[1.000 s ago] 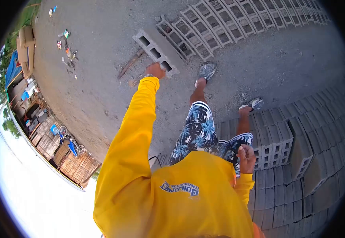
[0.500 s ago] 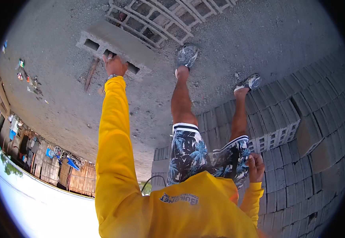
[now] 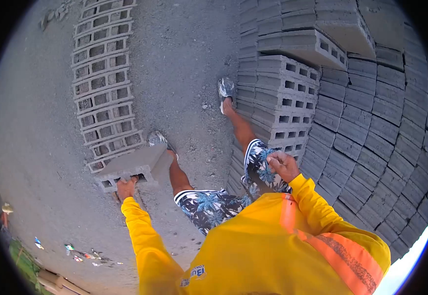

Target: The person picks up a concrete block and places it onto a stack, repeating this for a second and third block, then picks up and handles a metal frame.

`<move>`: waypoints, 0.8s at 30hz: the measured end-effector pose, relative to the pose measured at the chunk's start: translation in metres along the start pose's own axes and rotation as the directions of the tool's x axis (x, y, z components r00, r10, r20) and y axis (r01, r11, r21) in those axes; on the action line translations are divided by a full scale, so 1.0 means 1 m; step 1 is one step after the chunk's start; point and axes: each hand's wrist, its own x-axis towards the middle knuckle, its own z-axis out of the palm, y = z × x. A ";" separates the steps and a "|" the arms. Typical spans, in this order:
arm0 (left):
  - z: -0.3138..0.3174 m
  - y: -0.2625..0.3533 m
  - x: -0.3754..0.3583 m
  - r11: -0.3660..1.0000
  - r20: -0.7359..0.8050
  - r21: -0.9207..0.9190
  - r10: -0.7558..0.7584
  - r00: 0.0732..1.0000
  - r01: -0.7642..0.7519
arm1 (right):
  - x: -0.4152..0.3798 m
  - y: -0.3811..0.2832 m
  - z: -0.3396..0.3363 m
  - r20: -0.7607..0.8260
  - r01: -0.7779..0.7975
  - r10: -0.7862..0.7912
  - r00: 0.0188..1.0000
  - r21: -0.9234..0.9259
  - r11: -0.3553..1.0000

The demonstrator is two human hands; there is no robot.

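A grey hollow concrete block point(image 3: 142, 160) is in the grip of my left hand point(image 3: 126, 189), whose fingers reach into one of its openings. The block is at the near end of a long row of hollow blocks point(image 3: 103, 83), beside my foot. Over the patterned shorts, near my thigh, my right hand point(image 3: 283, 166) is curled closed with nothing visible in it.
Stacked concrete blocks point(image 3: 359, 128) fill the right side, some with their openings facing out. My feet in grey shoes point(image 3: 227, 87) stand on gravelly ground point(image 3: 184, 64) between the row and the stacks. Small litter point(image 3: 70, 248) lies at the lower left.
The view has turned, so the block row now runs up the left side and the stacks fill more of the right. My left hand still holds the block, now near the row's end.
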 end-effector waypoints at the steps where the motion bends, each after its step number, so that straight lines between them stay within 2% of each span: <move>1: 0.011 0.016 -0.008 0.993 -0.023 -0.110 0.040 0.999 -0.043 | 0.008 0.008 -0.008 -0.005 0.008 -0.008 1.000 0.058 0.998; 3: 0.015 0.103 -0.061 0.998 -0.130 -0.054 0.032 0.991 -0.039 | 0.025 0.026 -0.021 -0.006 0.030 -0.029 1.000 0.223 0.974; 6: 0.038 0.224 -0.123 0.984 -0.166 -0.065 0.151 0.974 -0.164 | 0.040 0.031 -0.050 -0.049 0.088 -0.078 0.996 0.254 0.963; 7: 0.052 0.260 -0.137 0.980 -0.168 -0.072 0.173 0.970 -0.187 | 0.043 0.026 -0.064 -0.039 0.046 -0.036 0.999 0.289 0.956; 9: 0.087 0.328 -0.161 0.946 -0.286 -0.083 0.278 0.917 -0.313 | 0.057 0.017 -0.089 -0.119 0.099 -0.064 0.991 0.310 0.946; 10: 0.084 0.385 -0.198 0.954 -0.202 -0.099 0.261 0.944 -0.285 | 0.060 0.014 -0.100 -0.149 0.108 -0.063 0.987 0.316 0.942; 11: 0.095 0.425 -0.219 0.950 -0.145 -0.141 0.258 0.955 -0.278 | 0.073 0.017 -0.112 -0.027 0.001 0.009 1.000 0.367 0.930; 14: 0.130 0.528 -0.275 0.916 -0.095 -0.206 0.333 0.938 -0.345 | 0.081 -0.014 -0.166 -0.115 0.154 -0.104 0.988 0.651 0.744; 15: 0.144 0.555 -0.291 0.897 -0.076 -0.244 0.361 0.930 -0.368 | 0.090 -0.013 -0.178 -0.129 0.163 -0.103 0.986 0.655 0.738; 18: 0.169 0.650 -0.355 0.908 0.007 -0.141 0.399 0.917 -0.395 | 0.119 -0.006 -0.208 -0.203 0.184 -0.055 0.978 0.702 0.687; 19: 0.178 0.677 -0.372 0.911 0.029 -0.084 0.408 0.912 -0.405 | 0.122 -0.007 -0.225 -0.289 0.238 -0.004 0.957 0.782 0.576; 20: 0.191 0.698 -0.384 0.910 0.052 -0.030 0.414 0.909 -0.413 | 0.127 -0.006 -0.243 -0.332 0.274 0.001 0.943 0.780 0.563; 22: 0.226 0.728 -0.398 0.889 0.018 0.028 0.458 0.889 -0.458 | 0.145 0.000 -0.281 -0.414 0.342 0.013 0.910 0.769 0.541; 23: 0.243 0.741 -0.405 0.878 0.005 0.054 0.476 0.879 -0.476 | 0.159 0.002 -0.291 -0.400 0.272 0.121 0.909 0.787 0.554; 24: 0.258 0.755 -0.413 0.859 -0.002 0.129 0.501 0.866 -0.496 | 0.170 0.002 -0.305 -0.410 0.263 0.207 0.889 0.824 0.501</move>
